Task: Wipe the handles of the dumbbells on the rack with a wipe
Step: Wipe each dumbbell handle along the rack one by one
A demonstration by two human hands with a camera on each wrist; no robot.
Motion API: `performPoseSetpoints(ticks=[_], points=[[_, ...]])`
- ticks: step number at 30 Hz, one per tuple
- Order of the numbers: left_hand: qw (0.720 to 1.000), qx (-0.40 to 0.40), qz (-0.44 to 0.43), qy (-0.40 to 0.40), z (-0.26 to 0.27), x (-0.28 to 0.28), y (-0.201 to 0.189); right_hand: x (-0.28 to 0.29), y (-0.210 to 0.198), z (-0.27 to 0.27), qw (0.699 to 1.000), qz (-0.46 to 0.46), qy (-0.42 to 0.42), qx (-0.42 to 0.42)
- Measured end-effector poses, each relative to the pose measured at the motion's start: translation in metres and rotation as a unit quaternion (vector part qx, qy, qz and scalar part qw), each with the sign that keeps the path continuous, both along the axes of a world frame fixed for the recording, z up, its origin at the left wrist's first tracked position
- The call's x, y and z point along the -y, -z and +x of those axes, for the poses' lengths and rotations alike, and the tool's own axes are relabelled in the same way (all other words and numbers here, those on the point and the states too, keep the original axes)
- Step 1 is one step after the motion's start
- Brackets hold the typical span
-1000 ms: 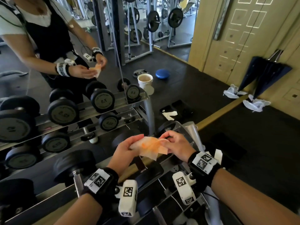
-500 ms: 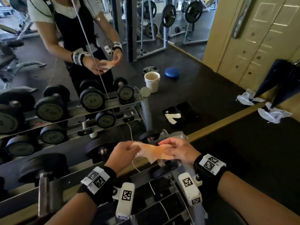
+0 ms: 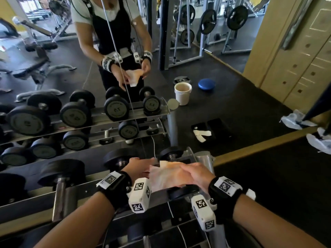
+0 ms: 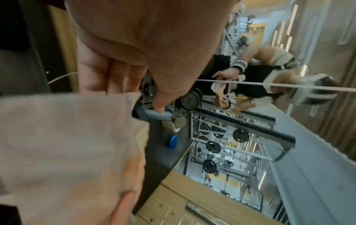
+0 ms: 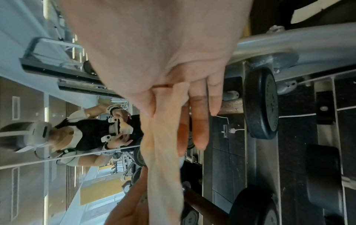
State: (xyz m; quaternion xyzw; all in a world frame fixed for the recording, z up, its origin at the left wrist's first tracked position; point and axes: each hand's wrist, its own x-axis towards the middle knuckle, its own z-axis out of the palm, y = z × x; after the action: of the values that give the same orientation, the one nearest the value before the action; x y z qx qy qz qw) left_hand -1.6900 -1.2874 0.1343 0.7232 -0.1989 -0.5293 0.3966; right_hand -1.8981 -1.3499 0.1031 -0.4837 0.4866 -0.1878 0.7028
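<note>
We face a wall mirror [image 3: 232, 42] above black rubber floor [image 3: 268, 176]; a beige panelled door [image 3: 295, 59] stands right.

The scene is seen from the head, forward and down over both forearms onto the dumbbell rack [image 3: 200, 158], with a wall mirror [image 3: 232, 86] just behind it. The left wrist view is taken very close along the left hand [image 4: 119, 50], rolled sideways and aimed at the mirror. The right wrist view is taken equally close along the right hand [image 5: 163, 45], rolled the opposite way. The orange-stained wipe [image 3: 166, 174] and the mirrored person are shared by all three views.
</note>
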Motion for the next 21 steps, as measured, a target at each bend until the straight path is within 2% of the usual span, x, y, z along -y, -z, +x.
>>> performPoseSetpoints(ticks=[3, 5, 8, 12, 15, 17, 21], points=[[0.999, 0.008, -0.021, 0.031, 0.003, -0.007, 0.008, 0.000, 0.000, 0.001, 0.988, -0.084, -0.052, -0.116], [0.996, 0.002, -0.059, 0.073, 0.000, -0.012, 0.006, 0.001, -0.002, -0.001, 0.979, -0.117, -0.084, -0.146], [0.982, 0.091, -0.086, 0.144, -0.001, -0.015, 0.003, 0.001, -0.003, -0.004, 0.980, -0.139, -0.063, -0.132], [0.954, 0.219, -0.089, 0.184, -0.009, -0.019, 0.002, 0.000, -0.001, -0.001, 0.994, -0.079, -0.010, -0.076], [0.928, 0.306, -0.067, 0.203, -0.017, -0.017, 0.002, -0.001, -0.003, -0.003, 0.984, -0.148, -0.065, -0.078], [0.919, 0.320, -0.061, 0.221, -0.018, -0.015, 0.002, -0.001, -0.004, -0.005, 0.970, -0.209, -0.084, -0.090], [0.920, 0.287, -0.062, 0.258, -0.017, -0.014, 0.002, 0.009, 0.001, -0.005, 0.955, -0.281, -0.018, -0.091]])
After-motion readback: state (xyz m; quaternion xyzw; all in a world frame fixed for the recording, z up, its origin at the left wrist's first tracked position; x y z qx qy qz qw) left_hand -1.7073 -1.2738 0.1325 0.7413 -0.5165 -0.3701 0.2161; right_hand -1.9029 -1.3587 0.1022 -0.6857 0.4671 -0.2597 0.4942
